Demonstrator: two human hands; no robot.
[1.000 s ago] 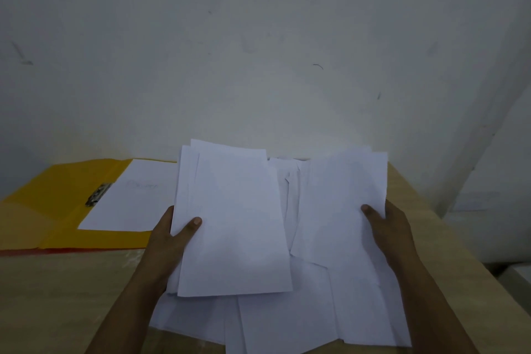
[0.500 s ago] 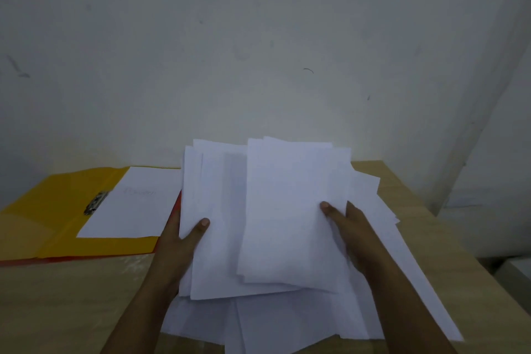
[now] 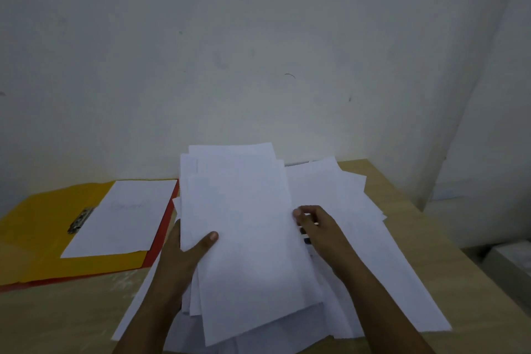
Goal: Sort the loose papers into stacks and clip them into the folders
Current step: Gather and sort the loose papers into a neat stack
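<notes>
A stack of white papers [image 3: 244, 227] is held up in front of me, slightly fanned. My left hand [image 3: 186, 253] grips its left edge, thumb on top. My right hand [image 3: 319, 227] touches the stack's right edge with its fingertips. More loose white sheets [image 3: 359, 238] lie spread on the wooden table [image 3: 63, 316] under and to the right of the stack. An open yellow folder [image 3: 37, 227] lies at the left with a metal clip [image 3: 80, 220] and one white sheet [image 3: 126, 215] on it. A red folder edge [image 3: 161, 238] shows beneath the yellow one.
A pale wall [image 3: 258, 52] rises right behind the table. The table's right edge [image 3: 459, 253] drops off to a floor with a pale box [image 3: 511, 261] at the far right.
My right hand has laid its bunch of sheets onto the pile in my left hand, making one stack, and now rests at that stack's right edge.
</notes>
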